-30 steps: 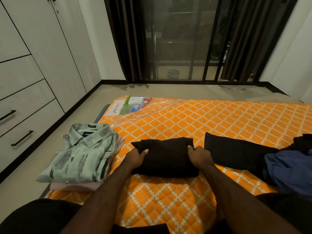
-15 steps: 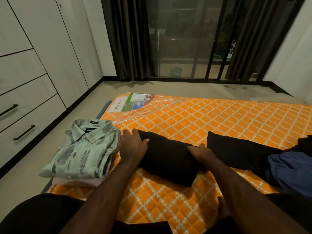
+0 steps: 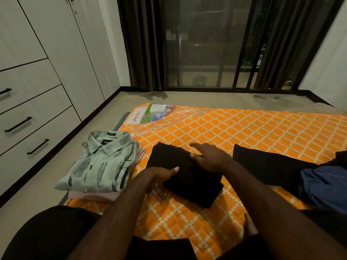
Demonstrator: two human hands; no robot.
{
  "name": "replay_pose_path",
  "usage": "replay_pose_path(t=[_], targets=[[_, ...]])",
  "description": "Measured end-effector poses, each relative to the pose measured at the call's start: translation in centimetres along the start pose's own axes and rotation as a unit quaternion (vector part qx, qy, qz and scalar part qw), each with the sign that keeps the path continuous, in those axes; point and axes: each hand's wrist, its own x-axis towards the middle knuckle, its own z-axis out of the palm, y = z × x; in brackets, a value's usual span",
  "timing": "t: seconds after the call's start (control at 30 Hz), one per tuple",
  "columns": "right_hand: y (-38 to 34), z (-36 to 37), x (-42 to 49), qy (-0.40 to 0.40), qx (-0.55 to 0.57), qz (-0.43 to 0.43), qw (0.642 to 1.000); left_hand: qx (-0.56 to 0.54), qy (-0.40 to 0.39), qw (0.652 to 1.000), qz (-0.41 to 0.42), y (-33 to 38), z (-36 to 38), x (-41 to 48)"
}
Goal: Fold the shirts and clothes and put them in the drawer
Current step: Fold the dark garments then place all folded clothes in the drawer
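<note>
Folded black garment (image 3: 185,174) being lifted off the orange mattress (image 3: 244,132)
Left hand (image 3: 159,180) grips its near edge, thumb on top; right hand (image 3: 210,158) rests flat, fingers straight, keeping folds together

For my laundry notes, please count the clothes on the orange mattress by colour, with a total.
Green: 1, the folded pale green patterned shirt.
Pink: 1, the folded pale pink garment under it.
Black: 2, the folded black garment under both hands, and the flat black cloth beside it.
Blue: 1, the crumpled dark blue garment.
Total: 5 that I can tell apart.
</note>
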Motion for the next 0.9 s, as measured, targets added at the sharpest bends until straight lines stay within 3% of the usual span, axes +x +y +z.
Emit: replay_pose_path(t=[0.13,0.2,0.27,0.37,0.47,0.53,0.7,0.8,0.9], targets=[[1.0,3.0,0.3,-0.096,-0.051,0.058,0.992,-0.140,0.017,0.986,0.093,-1.0,0.0,1.7],[1.5,2.7,0.7,-0.097,0.000,0.093,0.991,-0.237,0.058,0.950,0.194,-0.6,0.3,2.7],[1.7,2.3,0.7,-0.091,0.126,0.138,0.978,-0.296,0.098,0.914,0.259,0.0,0.2,3.5],[1.5,3.0,0.1,-0.081,0.260,0.207,0.940,-0.214,0.163,0.935,0.231,0.3,0.0,4.9],[1.3,4.5,0.3,-0.057,0.247,0.219,0.942,-0.133,0.206,0.954,0.174,-0.3,-0.1,5.6],[1.1,4.7,0.6,-0.048,0.285,0.221,0.931,-0.132,0.181,0.960,0.167,-0.6,-0.4,5.9],[0.9,4.4,0.6,-0.058,0.331,0.227,0.914,-0.202,0.006,0.964,0.172,-1.3,-1.0,5.3],[1.4,4.4,0.7,-0.043,0.362,0.235,0.901,-0.288,-0.041,0.931,0.222,-1.1,0.1,4.8],[1.6,4.2,0.8,0.007,0.422,0.229,0.877,-0.378,-0.006,0.885,0.271,-0.6,1.3,5.0]])
